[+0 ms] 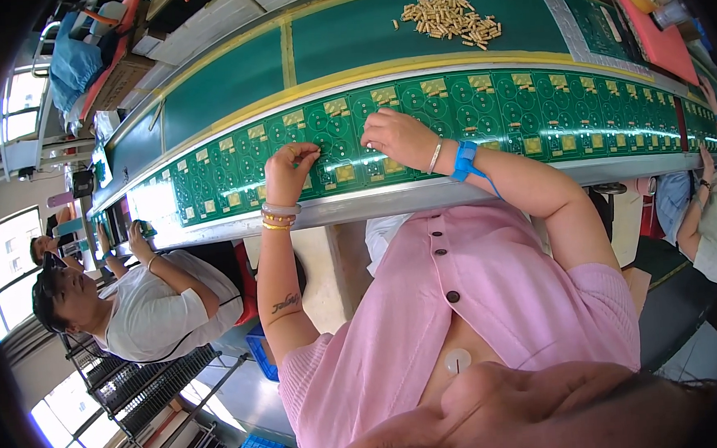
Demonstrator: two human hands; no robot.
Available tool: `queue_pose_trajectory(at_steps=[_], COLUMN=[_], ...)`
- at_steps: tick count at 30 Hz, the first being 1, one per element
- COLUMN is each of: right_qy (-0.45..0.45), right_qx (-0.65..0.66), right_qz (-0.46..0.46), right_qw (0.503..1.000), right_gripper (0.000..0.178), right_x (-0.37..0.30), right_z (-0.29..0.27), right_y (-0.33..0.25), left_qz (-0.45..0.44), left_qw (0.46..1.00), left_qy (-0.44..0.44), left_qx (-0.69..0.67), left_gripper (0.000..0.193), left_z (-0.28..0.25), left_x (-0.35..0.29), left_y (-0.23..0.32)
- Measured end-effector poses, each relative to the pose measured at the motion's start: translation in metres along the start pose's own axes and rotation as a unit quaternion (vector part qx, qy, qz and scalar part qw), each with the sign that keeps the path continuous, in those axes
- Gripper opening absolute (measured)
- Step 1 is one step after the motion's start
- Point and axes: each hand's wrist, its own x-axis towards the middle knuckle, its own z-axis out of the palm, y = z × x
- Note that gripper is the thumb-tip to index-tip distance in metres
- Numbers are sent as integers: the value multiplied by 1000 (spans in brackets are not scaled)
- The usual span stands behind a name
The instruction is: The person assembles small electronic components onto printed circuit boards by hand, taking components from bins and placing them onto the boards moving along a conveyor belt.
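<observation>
A long row of green circuit boards [478,102] with round outlines and gold rectangles runs left to right in front of me. My left hand [290,172] is over the boards left of the middle, its thumb and forefinger pinched together; anything between them is too small to name. To its right, my right hand [401,139] hovers low over the boards with its fingers curled inward. A tiny pale bit shows at those fingertips, its kind unclear. A blue wrist strap [465,161] with a cord circles my right wrist.
Beyond the boards, a pile of small tan cylindrical parts [449,21] lies on a green work surface [347,40] edged with yellow tape. A metal rail [333,205] borders the near side. A red tray [650,29] stands far right. Co-workers [162,306] sit along the line on both sides.
</observation>
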Motion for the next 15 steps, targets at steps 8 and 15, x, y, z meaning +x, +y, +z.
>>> queue_pose_trajectory(at_steps=[8,15], right_qy=[6,-4], right_qx=[-6,-13], right_qz=[-11,4], right_qw=[1000,1000], right_gripper=[4,5], right_x=[0,-1], right_z=[0,0], right_y=[1,0], left_qz=[90,160], left_qw=[994,983], left_qy=[7,12], left_qx=[57,90], left_gripper=[8,8], left_z=[0,-3], left_x=[2,4], left_y=[4,1])
